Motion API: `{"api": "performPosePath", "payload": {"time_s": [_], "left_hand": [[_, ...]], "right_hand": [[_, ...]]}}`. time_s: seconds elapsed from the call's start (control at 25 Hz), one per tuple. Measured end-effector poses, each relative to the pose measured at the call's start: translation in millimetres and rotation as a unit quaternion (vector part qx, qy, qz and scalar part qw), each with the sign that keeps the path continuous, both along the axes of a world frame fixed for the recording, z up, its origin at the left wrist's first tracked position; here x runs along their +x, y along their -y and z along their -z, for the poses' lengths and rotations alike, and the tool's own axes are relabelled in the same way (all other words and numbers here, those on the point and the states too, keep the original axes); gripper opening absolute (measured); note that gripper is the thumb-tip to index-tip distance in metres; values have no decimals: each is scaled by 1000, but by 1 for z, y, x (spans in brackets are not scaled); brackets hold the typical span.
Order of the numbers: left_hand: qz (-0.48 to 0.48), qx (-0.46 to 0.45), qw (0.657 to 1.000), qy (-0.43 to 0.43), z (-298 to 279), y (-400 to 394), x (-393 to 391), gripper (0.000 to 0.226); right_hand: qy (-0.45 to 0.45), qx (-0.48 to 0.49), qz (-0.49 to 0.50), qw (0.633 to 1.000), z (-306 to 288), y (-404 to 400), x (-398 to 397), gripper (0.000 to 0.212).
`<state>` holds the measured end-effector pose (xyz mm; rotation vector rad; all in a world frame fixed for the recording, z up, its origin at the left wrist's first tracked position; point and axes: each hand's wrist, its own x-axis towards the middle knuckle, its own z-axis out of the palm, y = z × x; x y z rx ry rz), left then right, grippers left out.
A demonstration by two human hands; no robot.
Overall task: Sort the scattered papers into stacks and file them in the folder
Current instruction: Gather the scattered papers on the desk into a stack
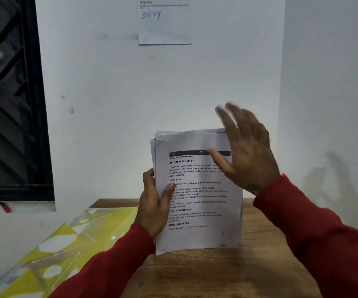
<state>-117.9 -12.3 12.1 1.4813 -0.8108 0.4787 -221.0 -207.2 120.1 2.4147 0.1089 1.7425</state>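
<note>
A stack of printed papers (197, 190) is held upright above the wooden table (227, 274) by the left hand (154, 209), gripped at its left edge with the thumb laid across the front sheet and the fingers curled behind. To the right of that grip, the right hand (244, 151) is spread open near the stack's upper right corner, blurred; contact cannot be told. A yellow patterned folder (66, 250) lies lower left of the grip.
</note>
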Motion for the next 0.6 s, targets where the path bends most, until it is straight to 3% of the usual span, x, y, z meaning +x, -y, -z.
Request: {"api": "performPosePath", "payload": {"time_s": [0.08,0.4,0.52,0.6], "left_hand": [[11,-5,1000,-6,0,0,-1,37],[4,-2,1000,11,-4,4,-2,36],[5,12,1000,12,-3,7,-3,31],[5,14,1000,15,-5,7,-4,29]], "right_hand": [[-61,-15,46,997,-5,5,4,68],[-126,-19,86,988,-6,4,2,70],[-103,-26,8,994,-13,-17,3,79],[-172,-36,-67,982,-20,-38,8,84]]}}
